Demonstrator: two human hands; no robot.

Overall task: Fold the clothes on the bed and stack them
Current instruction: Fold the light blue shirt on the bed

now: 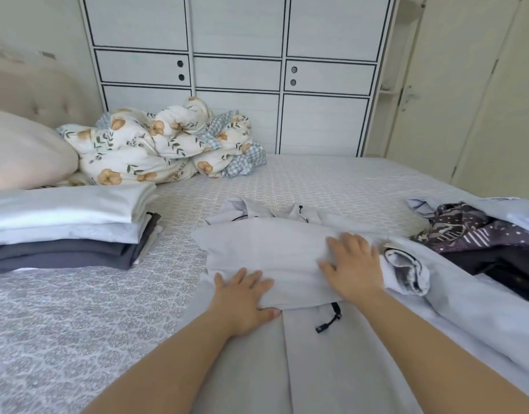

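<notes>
Nowhere can we read any brand, label or writing. Our left hand lies flat with fingers spread, palm down on the near edge of the light grey jacket's folded-over flap, thumb at the fold, gripping nothing. Our right hand is likewise open and pressed flat on that flap, further right. Both forearms reach forward from the lower edge. The jacket lies on the bed between a stack of folded clothes at left and an unfolded heap at right.
</notes>
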